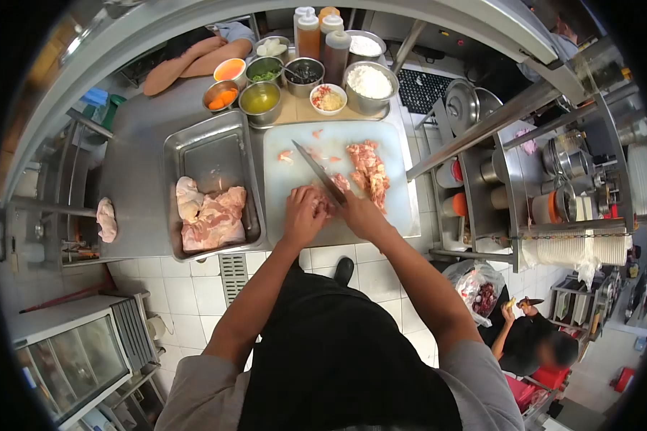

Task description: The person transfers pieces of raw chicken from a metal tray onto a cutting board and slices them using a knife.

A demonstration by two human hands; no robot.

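Note:
My right hand is closed round the handle of a kitchen knife, whose blade points away from me and to the left over a white cutting board. Fingers curled, my left hand presses a piece of raw chicken against the board, just left of the knife. A bit of cut meat lies beside the blade. To its right is a heap of chopped chicken. Small scraps are scattered on the board's far half.
Left of the board, a metal tray holds large raw chicken pieces. Beyond stand bowls of ingredients and squeeze bottles. Another person's forearms rest at the far left. A seated person holds a knife at lower right.

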